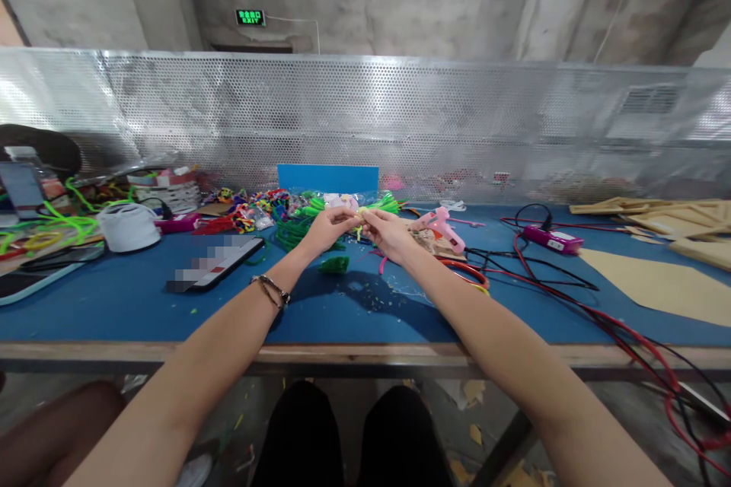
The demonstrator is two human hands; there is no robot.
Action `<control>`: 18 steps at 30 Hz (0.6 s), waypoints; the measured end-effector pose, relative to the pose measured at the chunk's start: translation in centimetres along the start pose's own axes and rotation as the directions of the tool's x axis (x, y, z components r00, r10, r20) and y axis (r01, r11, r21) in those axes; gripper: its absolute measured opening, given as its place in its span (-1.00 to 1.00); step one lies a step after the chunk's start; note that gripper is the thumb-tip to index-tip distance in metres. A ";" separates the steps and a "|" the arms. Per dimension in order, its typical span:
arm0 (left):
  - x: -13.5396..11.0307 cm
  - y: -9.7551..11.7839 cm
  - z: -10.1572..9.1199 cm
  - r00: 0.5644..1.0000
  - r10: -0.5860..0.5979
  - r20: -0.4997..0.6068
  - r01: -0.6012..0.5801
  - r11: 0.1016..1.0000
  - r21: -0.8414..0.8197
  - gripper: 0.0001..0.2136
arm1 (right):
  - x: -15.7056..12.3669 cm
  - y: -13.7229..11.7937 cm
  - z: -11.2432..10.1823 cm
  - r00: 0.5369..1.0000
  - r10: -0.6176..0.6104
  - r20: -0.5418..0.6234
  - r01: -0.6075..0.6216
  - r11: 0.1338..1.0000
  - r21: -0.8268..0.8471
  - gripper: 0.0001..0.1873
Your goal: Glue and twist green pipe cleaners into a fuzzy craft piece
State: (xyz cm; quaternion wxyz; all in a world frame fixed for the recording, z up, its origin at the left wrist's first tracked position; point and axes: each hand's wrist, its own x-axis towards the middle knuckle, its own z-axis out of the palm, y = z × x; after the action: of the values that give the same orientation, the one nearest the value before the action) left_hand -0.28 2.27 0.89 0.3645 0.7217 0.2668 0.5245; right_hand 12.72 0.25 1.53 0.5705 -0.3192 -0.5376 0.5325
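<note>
Both arms reach forward over the blue tabletop (pixel 320 316). My left hand (pixel 332 227) and my right hand (pixel 386 230) meet fingertip to fingertip, closed in a pinch on a small pale-yellow piece (pixel 359 214), perhaps pipe cleaner; its shape is mostly hidden by the fingers. Behind the hands lie bundles of green pipe cleaners (pixel 311 205), and more dark green strands (pixel 288 234) lie by my left wrist. A pink glue gun (pixel 441 227) rests just right of my right hand. A green piece (pixel 333 265) lies on the table below my left hand.
A phone (pixel 220 265) lies left of my forearm, near a white roll (pixel 129 227). Purple power strips (pixel 551 240) and black and red cables (pixel 571 289) run along the right. Wooden pieces (pixel 656 214) are stacked far right. A perforated metal screen (pixel 457 122) stands behind the table.
</note>
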 end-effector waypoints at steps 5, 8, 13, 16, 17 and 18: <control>0.0 0.1 -0.5 0.999 0.006 0.052 -0.007 1.000 0.017 -0.73 | 0.0 0.2 0.1 0.999 0.003 0.032 -0.002 0.999 -0.041 -0.79; 0.1 -0.3 -0.7 0.993 -0.020 0.115 0.026 0.999 -0.044 -0.69 | 0.0 0.3 0.1 0.998 0.008 0.055 -0.005 0.998 -0.058 -0.79; 0.2 -0.8 -0.6 0.986 -0.093 0.138 0.117 0.978 -0.172 -0.64 | -0.2 0.2 0.1 0.996 0.001 0.087 0.005 0.997 -0.076 -0.78; 0.2 -0.6 -0.5 0.981 -0.123 0.152 0.157 0.960 -0.234 -0.63 | -0.3 0.1 0.1 0.993 -0.015 0.118 0.027 0.995 -0.097 -0.77; 0.1 -0.4 -0.5 0.981 -0.120 0.154 0.155 0.957 -0.244 -0.63 | -0.4 0.0 0.1 0.990 -0.019 0.137 0.034 0.994 -0.108 -0.76; 0.0 -0.2 -0.5 0.981 -0.111 0.159 0.149 0.957 -0.248 -0.64 | -0.4 0.0 0.0 0.986 -0.017 0.164 0.038 0.992 -0.123 -0.75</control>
State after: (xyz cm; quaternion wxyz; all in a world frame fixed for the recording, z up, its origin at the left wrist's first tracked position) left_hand -0.78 2.54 0.85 0.5075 0.6848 0.2161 0.4763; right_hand 12.78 -0.13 1.43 0.5108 -0.3026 -0.6192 0.5139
